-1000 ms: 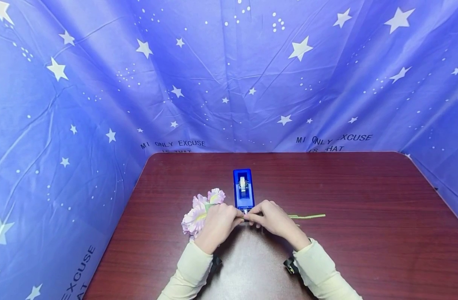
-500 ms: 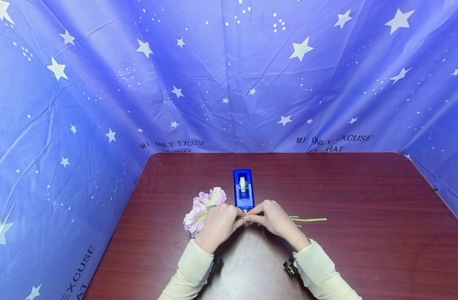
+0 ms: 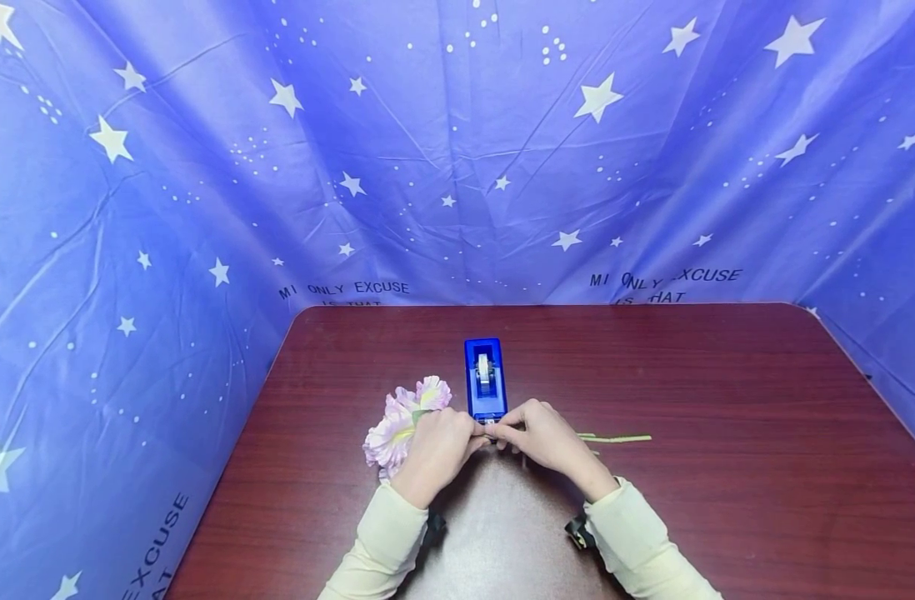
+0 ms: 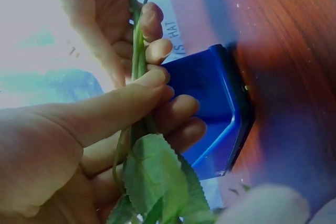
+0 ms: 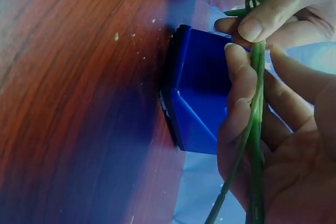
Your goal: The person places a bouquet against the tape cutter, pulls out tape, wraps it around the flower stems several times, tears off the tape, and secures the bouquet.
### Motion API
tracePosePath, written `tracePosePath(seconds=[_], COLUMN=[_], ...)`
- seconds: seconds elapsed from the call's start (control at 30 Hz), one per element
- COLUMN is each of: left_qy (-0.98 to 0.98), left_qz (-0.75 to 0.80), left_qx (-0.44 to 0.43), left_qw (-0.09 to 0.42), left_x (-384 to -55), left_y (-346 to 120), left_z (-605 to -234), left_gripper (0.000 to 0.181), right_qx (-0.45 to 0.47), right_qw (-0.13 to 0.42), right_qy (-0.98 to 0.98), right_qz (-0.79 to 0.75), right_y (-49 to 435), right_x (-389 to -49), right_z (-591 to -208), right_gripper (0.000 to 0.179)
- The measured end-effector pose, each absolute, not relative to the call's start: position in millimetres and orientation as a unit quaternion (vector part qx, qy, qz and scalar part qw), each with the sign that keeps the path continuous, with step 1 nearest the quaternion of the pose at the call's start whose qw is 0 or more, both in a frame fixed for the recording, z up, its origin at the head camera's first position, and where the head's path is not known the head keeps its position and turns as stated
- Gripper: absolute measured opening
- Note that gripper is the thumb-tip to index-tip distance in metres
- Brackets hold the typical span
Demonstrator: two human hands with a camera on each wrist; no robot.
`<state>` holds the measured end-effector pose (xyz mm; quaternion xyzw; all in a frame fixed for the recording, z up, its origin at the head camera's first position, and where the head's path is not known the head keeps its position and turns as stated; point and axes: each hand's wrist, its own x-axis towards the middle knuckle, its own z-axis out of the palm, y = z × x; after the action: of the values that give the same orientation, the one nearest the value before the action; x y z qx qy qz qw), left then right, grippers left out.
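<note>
Pink-and-white artificial flowers (image 3: 388, 440) lie to the left of my left hand (image 3: 440, 446) in the head view. Its thumb and fingers pinch their bunched green stems (image 5: 256, 129) just below the leaves (image 4: 157, 177). My right hand (image 3: 547, 440) has its fingers curled round the same stems a little further down, its fingertips close to the left hand's. Past it, the thin stem ends (image 3: 622, 438) stick out to the right. Directly behind both hands stands a blue tape dispenser (image 3: 487, 406), its front end right at the fingertips and partly covered by them.
A roll of clear tape (image 3: 485, 371) sits in the dispenser. The dark red wooden table (image 3: 727, 483) extends on either side of the hands. Blue star-printed cloth (image 3: 457, 150) hangs behind the table and along both sides.
The stem ends at the right have dipped slightly toward the front of the table. Both hands keep their place and hold on the stems.
</note>
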<state>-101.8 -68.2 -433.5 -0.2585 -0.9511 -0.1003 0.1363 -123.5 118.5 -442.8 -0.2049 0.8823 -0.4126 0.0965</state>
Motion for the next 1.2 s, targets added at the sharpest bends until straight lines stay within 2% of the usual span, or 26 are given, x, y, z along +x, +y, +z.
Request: tracePosePath(seconds=[0.13,0.43,0.77,1.2], left_qy=[-0.952,-0.948,-0.945,-0.942], left_qz=[-0.099,-0.085,-0.066,-0.066], left_qx=[-0.253,-0.260,-0.263,-0.277], left_qw=[0.142,0.163,0.184,0.175], left_x=[-101,-100,-97,-97], left_y=[-68,-69,-70,-71], left_z=[-435,-436,-435,-437], left_gripper=[0.020,0.024,0.018,0.014], right_qx=[-0.165,-0.138,-0.145,-0.118], right_qw=[0.099,0.083,0.077,0.050], right_qy=[0.890,0.907,0.904,0.917], right_qz=[-0.413,-0.390,-0.395,-0.377], right_y=[114,110,109,105], right_x=[-124,-123,-123,-123], right_z=[-442,-440,-439,-442], right_gripper=[0.032,0.028,0.028,0.021])
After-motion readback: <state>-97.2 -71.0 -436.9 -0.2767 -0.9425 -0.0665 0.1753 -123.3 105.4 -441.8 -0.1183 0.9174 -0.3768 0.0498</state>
